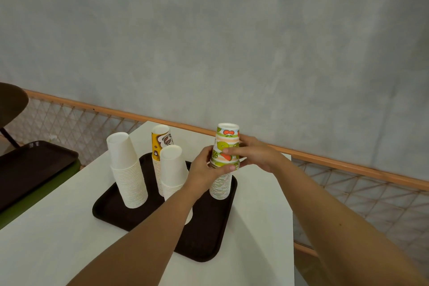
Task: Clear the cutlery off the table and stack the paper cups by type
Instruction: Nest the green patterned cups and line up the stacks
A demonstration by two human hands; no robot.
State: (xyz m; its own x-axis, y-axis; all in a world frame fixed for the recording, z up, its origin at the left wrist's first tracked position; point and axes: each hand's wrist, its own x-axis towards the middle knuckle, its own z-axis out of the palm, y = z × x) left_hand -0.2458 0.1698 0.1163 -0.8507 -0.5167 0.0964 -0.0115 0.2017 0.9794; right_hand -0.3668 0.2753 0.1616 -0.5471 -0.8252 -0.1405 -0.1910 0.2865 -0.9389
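Note:
A dark brown tray point(204, 239) on the white table point(69, 239) carries upside-down paper cup stacks. A stack of fruit-printed cups point(222, 183) stands at the tray's right side. Both hands hold its topmost fruit-printed cup point(226, 139): my left hand point(206, 169) grips the lower rim from the left, my right hand point(255, 154) wraps it from the right. Two plain white stacks stand left, a tall one point(126, 169) and a nearer one point(173, 169), with a yellow patterned stack point(160, 144) behind them. No cutlery is in view.
A second dark tray point(30, 165) lies on a green surface at the left. A wooden rail with mesh point(348, 165) runs behind the table along a grey wall. The table's right edge is near my right forearm.

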